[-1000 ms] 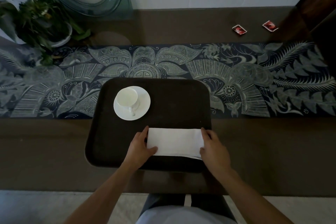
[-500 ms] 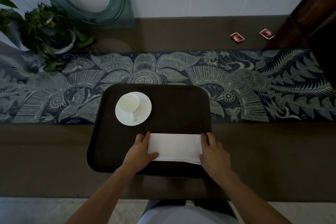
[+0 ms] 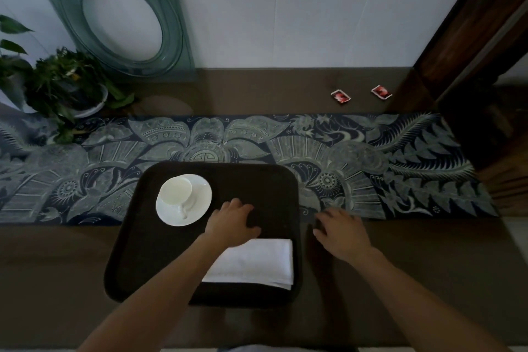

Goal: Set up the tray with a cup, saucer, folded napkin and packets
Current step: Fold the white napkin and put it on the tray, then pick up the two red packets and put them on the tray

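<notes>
1. Dark brown rectangular plastic tray (image 3: pixel 137 251) with rounded corners lies on the near middle of a brown tabletop (image 3: pixel 57 266), its far edge overlapping a long dark blue table runner with pale floral patterns (image 3: pixel 371 166).
2. Around it: a green leafy potted plant in a white pot (image 3: pixel 65 88) at far left, a teal glass panel with an oval opening (image 3: pixel 120 23) leaning against the white wall, and a dark wooden door frame (image 3: pixel 471 37) at far right.
3. Two small red-and-white packets (image 3: pixel 341 96) (image 3: pixel 381 92) lie on the bare tabletop far right, well apart from the tray.
4. On the tray's far left sits a round white saucer (image 3: pixel 200 200) carrying a white cup (image 3: pixel 175 190), handle pointing near.
5. A white folded napkin (image 3: pixel 257 263), a neat layered rectangle, lies flat on the tray's near right; the left forearm crosses over its left end.
6. The left hand (image 3: pixel 231 220) is over the tray's middle, beyond the napkin, fingers loosely spread and holding nothing.
7. The right hand (image 3: pixel 340 233) is just right of the tray over the runner's near edge, fingers spread, empty; both hands are motion-blurred.
</notes>
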### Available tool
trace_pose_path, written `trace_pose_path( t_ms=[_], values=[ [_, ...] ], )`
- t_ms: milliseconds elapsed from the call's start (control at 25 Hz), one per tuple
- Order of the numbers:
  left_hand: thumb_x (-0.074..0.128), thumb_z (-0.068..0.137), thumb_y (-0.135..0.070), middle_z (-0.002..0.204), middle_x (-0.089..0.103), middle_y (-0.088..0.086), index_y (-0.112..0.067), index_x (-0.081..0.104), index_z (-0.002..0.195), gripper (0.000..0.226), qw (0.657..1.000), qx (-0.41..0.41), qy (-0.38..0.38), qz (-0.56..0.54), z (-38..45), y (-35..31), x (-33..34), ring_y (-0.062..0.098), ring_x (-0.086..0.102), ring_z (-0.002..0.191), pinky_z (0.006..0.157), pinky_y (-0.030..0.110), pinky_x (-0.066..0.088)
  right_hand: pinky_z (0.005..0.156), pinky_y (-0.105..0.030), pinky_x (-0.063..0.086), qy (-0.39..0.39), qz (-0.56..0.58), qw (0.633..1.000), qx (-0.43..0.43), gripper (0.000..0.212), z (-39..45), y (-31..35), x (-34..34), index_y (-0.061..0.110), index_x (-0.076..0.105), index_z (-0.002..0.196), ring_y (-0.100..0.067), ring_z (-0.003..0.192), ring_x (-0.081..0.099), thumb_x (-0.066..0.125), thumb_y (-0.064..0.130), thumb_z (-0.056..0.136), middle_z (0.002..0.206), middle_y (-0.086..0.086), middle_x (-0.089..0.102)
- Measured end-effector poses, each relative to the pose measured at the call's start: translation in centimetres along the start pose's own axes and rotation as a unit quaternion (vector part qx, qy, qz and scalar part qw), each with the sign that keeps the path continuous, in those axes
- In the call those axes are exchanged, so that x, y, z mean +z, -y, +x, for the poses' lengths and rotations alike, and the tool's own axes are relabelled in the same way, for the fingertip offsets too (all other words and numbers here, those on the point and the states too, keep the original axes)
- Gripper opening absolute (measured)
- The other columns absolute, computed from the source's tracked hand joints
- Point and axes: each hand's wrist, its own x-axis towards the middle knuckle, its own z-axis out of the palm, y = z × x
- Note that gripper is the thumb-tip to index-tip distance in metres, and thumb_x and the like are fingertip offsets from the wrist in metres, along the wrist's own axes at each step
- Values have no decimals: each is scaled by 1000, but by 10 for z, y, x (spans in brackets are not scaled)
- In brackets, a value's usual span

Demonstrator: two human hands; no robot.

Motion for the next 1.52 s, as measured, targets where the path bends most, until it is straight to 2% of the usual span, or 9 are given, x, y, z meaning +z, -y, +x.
trace_pose_path(
  t_ms=[160,360,560,720,880,1040,1120,1240,1520],
  values=[
    [57,84,-58,143,40,8,-30,38,143,68,997,52,45,46,55,-73,-26,31,39,129,103,50,35,96,-43,45,48,-8,999,-7,39,20,-72,-35,26,56,124,-24,117,51,43,47,94,127,-2,58],
    [62,76,-62,142,46,7,-31,45,138,72,992,22,106,57,112,-160,-27,31,43,128,102,49,34,93,-41,46,82,-14,996,12,45,31,-169,-61,22,56,127,-29,115,54,42,50,95,126,-7,59],
    [59,83,-56,143,49,7,-28,46,140,64,990,1,127,56,146,-217,-24,30,46,129,105,46,39,84,-41,44,100,-14,995,7,30,48,-231,-70,23,60,97,-28,102,58,41,47,96,99,-3,59],
    [58,84,-56,141,51,5,-25,48,137,62,990,-4,134,34,172,-244,-31,28,49,126,105,49,40,86,-38,44,95,-4,995,-13,35,76,-259,-76,19,62,109,-26,107,56,42,45,96,111,-4,62],
    [58,85,-56,143,48,4,-26,47,138,63,991,-27,125,33,213,-246,-49,28,48,126,107,52,35,88,-36,47,126,11,992,-21,39,117,-281,-87,19,61,118,-23,106,57,42,45,97,119,-3,63],
    [60,86,-52,145,48,4,-27,42,142,64,994,-37,102,22,275,-238,-80,27,45,131,109,49,36,79,-30,45,143,13,989,-37,25,183,-305,-113,21,61,89,-19,94,56,45,38,98,113,-7,65],
    [56,87,-52,146,47,3,-25,42,143,64,994,-30,98,41,308,-234,-98,27,43,133,109,50,35,89,-36,48,132,10,991,-29,25,219,-317,-132,21,62,104,-23,104,57,46,39,98,119,-6,63],
    [57,86,-54,138,54,5,-22,52,135,59,996,-28,79,37,362,-232,-126,28,49,125,104,47,41,99,-40,45,107,-18,994,-7,39,274,-337,-159,24,55,131,-25,118,54,49,39,96,130,-4,59],
    [66,76,-58,122,62,2,-27,55,123,57,997,-69,-40,1,474,-237,-168,27,56,110,93,45,46,89,-39,49,0,-58,998,-19,44,385,-367,-189,29,48,138,-28,113,56,53,36,95,126,-8,58]
  ],
)
